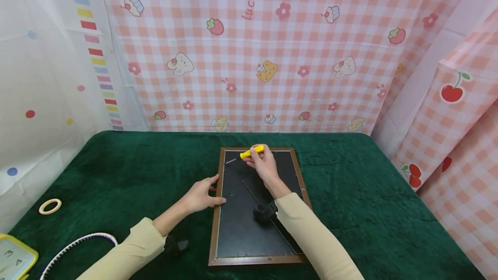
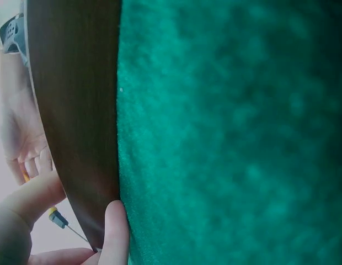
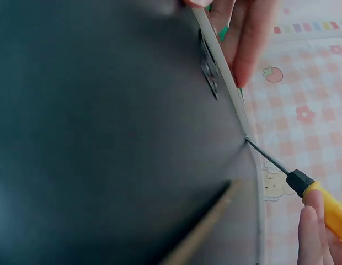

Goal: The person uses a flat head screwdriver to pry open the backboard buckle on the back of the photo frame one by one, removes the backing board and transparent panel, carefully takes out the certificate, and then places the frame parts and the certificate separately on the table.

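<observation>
A brown-edged picture frame (image 1: 214, 245) lies with its dark backing board (image 1: 241, 237) facing up. My left hand (image 1: 200, 193) grips its left edge, thumb over the inner border and fingers along the outside; the left wrist view shows fingertips against the brown side (image 2: 77, 110). My right hand (image 1: 265, 165) holds a screwdriver (image 1: 253, 151) by its yellow handle. In the right wrist view, the metal shaft (image 3: 269, 157) ends at the seam between board and pale border. A small metal fitting (image 3: 208, 69) sits near that border. A thin strip (image 1: 250, 192) slants across the board, partly hidden by my right forearm.
Green cloth (image 1: 350, 185) covers the table. At the left lie a pale ring (image 1: 49, 206), a white-and-dark curved band (image 1: 74, 245) and a yellow-rimmed board (image 1: 15, 256). A checked curtain (image 1: 241, 98) hangs behind the table.
</observation>
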A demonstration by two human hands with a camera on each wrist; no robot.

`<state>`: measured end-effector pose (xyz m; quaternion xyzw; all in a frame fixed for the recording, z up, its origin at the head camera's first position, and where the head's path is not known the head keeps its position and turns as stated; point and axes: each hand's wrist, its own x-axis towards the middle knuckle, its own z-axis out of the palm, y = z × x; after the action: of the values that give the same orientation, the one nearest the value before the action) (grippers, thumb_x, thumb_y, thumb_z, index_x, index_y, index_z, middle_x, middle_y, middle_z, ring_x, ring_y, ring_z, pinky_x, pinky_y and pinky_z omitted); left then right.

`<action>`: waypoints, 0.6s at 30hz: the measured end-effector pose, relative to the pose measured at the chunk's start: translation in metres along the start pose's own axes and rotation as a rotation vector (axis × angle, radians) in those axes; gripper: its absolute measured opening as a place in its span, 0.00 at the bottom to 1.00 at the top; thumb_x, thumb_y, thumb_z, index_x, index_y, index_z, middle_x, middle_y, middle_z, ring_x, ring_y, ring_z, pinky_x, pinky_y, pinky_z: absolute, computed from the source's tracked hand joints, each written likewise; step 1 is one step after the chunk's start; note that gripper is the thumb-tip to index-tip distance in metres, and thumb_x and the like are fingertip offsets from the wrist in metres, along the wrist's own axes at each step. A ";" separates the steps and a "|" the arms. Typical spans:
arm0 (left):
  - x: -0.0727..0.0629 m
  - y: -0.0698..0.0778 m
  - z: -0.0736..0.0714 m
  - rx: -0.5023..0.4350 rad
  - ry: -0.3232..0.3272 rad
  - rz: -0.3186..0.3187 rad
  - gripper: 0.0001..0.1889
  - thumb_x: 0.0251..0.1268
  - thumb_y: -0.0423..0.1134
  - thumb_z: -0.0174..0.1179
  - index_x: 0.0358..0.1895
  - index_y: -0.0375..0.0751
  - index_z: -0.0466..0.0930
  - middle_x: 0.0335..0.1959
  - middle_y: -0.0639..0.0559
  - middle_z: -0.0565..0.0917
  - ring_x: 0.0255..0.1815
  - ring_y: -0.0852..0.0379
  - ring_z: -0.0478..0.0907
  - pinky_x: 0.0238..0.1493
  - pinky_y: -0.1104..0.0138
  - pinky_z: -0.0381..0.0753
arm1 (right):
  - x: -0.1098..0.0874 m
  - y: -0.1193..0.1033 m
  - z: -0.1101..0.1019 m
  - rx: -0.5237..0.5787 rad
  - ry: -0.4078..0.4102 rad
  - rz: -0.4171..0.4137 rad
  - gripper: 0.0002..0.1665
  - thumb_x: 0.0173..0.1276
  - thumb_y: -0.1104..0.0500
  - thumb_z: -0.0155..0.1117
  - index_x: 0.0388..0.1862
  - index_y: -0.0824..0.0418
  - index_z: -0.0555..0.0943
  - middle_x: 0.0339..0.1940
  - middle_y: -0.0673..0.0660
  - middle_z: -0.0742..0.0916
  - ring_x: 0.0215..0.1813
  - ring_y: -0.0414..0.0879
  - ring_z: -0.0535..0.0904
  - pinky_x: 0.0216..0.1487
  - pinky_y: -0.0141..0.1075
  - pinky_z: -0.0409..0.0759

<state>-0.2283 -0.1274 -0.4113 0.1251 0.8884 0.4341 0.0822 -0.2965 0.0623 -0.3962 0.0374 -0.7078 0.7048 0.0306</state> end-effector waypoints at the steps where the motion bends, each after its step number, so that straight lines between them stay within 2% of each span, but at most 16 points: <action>1: 0.000 0.000 0.000 0.002 0.001 0.002 0.42 0.47 0.37 0.67 0.64 0.28 0.54 0.54 0.37 0.68 0.45 0.47 0.73 0.31 0.64 0.78 | 0.001 -0.002 0.001 -0.022 -0.010 -0.010 0.17 0.66 0.55 0.53 0.49 0.64 0.67 0.41 0.62 0.80 0.38 0.50 0.80 0.39 0.34 0.76; 7: 0.000 -0.002 -0.001 0.010 0.006 -0.009 0.42 0.47 0.38 0.67 0.64 0.28 0.54 0.54 0.37 0.68 0.44 0.48 0.74 0.32 0.63 0.78 | 0.008 -0.015 0.014 -0.182 -0.052 -0.092 0.15 0.67 0.55 0.52 0.46 0.62 0.67 0.36 0.60 0.81 0.33 0.48 0.81 0.35 0.34 0.77; 12: -0.001 -0.001 -0.003 0.019 -0.002 -0.008 0.41 0.48 0.38 0.66 0.64 0.28 0.54 0.55 0.36 0.67 0.44 0.47 0.73 0.34 0.62 0.77 | 0.011 -0.029 0.030 -0.408 -0.041 -0.170 0.13 0.68 0.54 0.50 0.45 0.61 0.68 0.30 0.56 0.81 0.30 0.47 0.80 0.31 0.33 0.77; 18: 0.000 0.000 -0.003 0.029 -0.007 0.010 0.41 0.48 0.39 0.66 0.63 0.27 0.54 0.55 0.35 0.67 0.47 0.45 0.72 0.36 0.61 0.76 | 0.012 -0.041 0.048 -0.666 -0.026 -0.266 0.16 0.68 0.51 0.49 0.48 0.61 0.67 0.27 0.53 0.79 0.25 0.42 0.76 0.28 0.33 0.74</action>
<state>-0.2287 -0.1296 -0.4097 0.1322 0.8936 0.4211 0.0814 -0.3043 0.0143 -0.3547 0.1262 -0.8878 0.4249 0.1235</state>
